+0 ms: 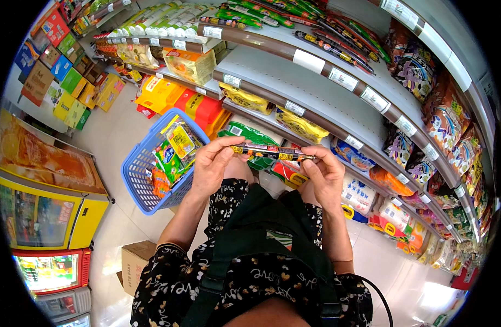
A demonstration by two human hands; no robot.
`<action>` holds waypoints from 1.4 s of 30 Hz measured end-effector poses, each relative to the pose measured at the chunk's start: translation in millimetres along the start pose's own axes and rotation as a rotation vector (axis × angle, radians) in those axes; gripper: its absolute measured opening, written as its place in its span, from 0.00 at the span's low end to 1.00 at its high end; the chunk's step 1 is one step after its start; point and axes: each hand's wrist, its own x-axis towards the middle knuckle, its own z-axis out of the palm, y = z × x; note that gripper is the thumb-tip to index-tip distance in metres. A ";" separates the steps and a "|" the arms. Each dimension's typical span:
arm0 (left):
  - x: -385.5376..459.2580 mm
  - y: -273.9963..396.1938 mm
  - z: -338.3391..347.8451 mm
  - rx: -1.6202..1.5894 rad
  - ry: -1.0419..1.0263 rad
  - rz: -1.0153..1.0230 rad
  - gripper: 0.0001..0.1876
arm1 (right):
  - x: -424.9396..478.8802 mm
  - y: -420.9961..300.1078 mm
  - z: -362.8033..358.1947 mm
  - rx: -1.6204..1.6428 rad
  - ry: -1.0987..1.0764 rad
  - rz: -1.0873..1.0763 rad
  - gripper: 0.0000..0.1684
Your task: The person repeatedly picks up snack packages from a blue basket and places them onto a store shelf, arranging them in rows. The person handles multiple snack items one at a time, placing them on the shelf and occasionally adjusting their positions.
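Observation:
A long, thin snack packet in a black wrapper with yellow patches (271, 152) is stretched level between both hands. My left hand (213, 163) pinches its left end between thumb and fingers, and my right hand (325, 171) pinches the right end. Just left of my left hand, a blue plastic shopping basket (142, 196) contains several packaged goods, among them a yellow-labelled packet (181, 141) and a green packet (167, 157). Similar long dark packets (332, 47) lie on the upper shelf ahead, beside green ones (238, 16).
Curved store shelves (299, 94) with price tags run across the front and right, holding bagged goods (301, 124). A cardboard box (138, 265) stands on the floor at lower left. Display freezers (46, 216) and stacked cartons (70, 81) line the left side.

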 end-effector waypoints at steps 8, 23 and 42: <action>-18.7 -28.4 -16.8 0.192 0.119 -0.230 0.13 | 20.5 62.4 10.8 0.084 0.015 0.280 0.10; -99.7 -37.0 -200.1 0.753 0.581 -0.243 0.10 | 60.2 166.4 169.7 0.025 -0.526 0.651 0.18; 144.6 23.8 34.1 1.089 -0.047 0.776 0.13 | 133.7 -40.6 -43.3 -1.170 0.262 -0.802 0.13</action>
